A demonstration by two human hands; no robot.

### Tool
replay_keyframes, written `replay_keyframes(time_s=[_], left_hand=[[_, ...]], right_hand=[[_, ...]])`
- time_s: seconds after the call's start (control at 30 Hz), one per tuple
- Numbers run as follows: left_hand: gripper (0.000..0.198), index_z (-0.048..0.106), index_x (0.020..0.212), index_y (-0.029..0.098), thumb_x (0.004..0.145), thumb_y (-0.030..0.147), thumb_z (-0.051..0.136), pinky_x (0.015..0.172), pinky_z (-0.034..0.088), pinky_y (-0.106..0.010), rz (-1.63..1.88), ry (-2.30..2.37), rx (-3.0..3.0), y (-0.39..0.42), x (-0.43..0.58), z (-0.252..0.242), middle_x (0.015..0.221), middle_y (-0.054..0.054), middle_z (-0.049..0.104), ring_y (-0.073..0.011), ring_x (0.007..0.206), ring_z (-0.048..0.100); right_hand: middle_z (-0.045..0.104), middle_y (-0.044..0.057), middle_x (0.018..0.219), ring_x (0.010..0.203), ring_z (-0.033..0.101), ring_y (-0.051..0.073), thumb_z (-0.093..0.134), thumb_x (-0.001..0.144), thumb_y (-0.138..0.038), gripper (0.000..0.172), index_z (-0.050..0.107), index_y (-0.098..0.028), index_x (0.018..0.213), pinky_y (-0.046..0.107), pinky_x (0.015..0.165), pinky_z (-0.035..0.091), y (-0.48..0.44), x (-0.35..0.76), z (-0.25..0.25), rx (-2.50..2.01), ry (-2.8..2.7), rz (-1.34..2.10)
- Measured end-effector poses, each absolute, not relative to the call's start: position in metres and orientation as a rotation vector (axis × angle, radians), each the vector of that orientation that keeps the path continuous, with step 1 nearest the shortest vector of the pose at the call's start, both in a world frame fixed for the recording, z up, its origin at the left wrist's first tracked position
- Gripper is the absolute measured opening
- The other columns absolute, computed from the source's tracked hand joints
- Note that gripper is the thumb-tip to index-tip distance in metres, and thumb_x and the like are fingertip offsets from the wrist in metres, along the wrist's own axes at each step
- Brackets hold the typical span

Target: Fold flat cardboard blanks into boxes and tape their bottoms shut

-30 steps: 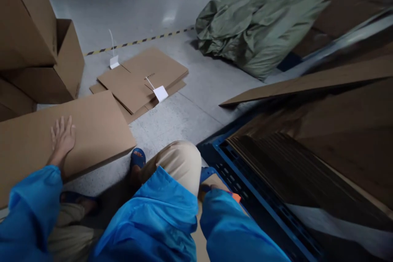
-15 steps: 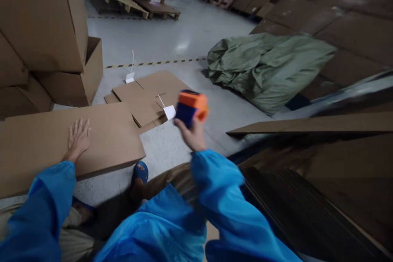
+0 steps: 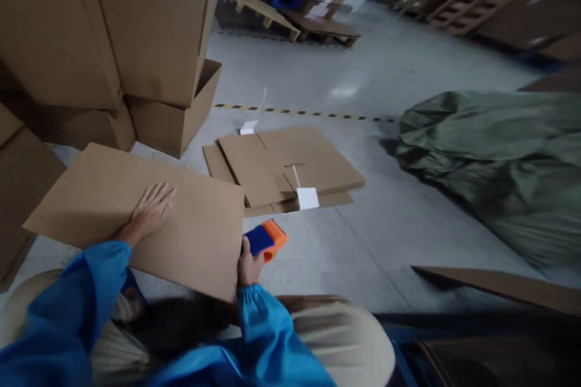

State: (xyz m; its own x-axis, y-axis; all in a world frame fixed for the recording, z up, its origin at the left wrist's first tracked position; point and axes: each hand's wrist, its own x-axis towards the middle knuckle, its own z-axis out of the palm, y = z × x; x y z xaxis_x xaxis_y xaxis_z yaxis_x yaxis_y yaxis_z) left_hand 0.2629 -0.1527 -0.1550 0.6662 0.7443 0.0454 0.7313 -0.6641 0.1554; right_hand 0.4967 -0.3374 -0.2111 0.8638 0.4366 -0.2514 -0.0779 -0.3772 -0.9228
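A closed-looking cardboard box (image 3: 200, 217) lies in front of me, its broad brown face up. My left hand (image 3: 154, 205) rests flat on that face with the fingers stretched out. At the box's right edge, my right hand (image 3: 249, 263) is wrapped round an orange and blue tape dispenser (image 3: 265, 239). The dispenser sits just beside the box's end; whether the hand also touches the cardboard I cannot tell. The side of the box turned away from me is hidden.
Flattened cardboard sheets (image 3: 299, 157) lie on the floor ahead, with a white tag (image 3: 307, 198) on them. Stacked open boxes (image 3: 154, 30) stand at the left. A green sack-like bundle (image 3: 490, 157) is at the right. Wooden pallets (image 3: 318, 27) are at the back.
My right hand has brought the tape dispenser down and left to the box's right end. The box now looks tilted and turned. My left hand stays flat on it. The view has swung left.
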Motion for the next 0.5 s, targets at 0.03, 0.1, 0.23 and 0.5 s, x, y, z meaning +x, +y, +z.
replay_keyframes(time_s=[0.03,0.1,0.23,0.5], left_hand=[[0.053,0.043,0.153,0.018,0.103,0.028,0.028,0.125,0.016,-0.049,0.156,1.178,2.768,-0.158,0.255,-0.155,0.161,-0.010,0.031,-0.0268,0.151,0.024],[0.052,0.043,0.153,0.018,0.104,0.028,0.029,0.125,0.017,-0.047,0.120,1.119,2.766,-0.169,0.245,-0.153,0.161,-0.009,0.032,-0.0257,0.151,0.023],[0.052,0.039,0.155,0.014,0.106,0.030,0.030,0.126,0.016,-0.044,0.015,1.133,2.719,-0.177,0.248,-0.152,0.162,-0.009,0.031,-0.0244,0.152,0.021],[0.050,0.045,0.151,0.013,0.107,0.030,0.029,0.125,0.022,-0.043,0.089,1.170,2.731,-0.189,0.257,-0.164,0.154,-0.010,0.044,-0.0252,0.148,0.032]], right_hand=[[0.069,0.010,0.074,0.082,0.068,0.031,0.057,0.068,-0.073,0.060,0.064,-0.017,0.087,0.041,0.072,0.055,-0.355,0.484,-0.208,-1.906,-0.254,0.563],[0.067,0.006,0.067,0.073,0.066,0.028,0.060,0.071,-0.071,0.052,0.062,-0.020,0.083,0.038,0.063,0.054,-0.388,0.472,-0.192,-1.933,-0.239,0.522],[0.068,0.008,0.068,0.069,0.065,0.028,0.072,0.070,-0.067,0.050,0.064,-0.018,0.079,0.039,0.063,0.052,-0.404,0.495,-0.131,-2.002,-0.446,0.465],[0.071,0.010,0.078,0.075,0.069,0.026,0.053,0.075,-0.084,0.068,0.064,-0.019,0.089,0.038,0.071,0.058,-0.219,0.451,-0.058,-1.501,-1.007,1.011]])
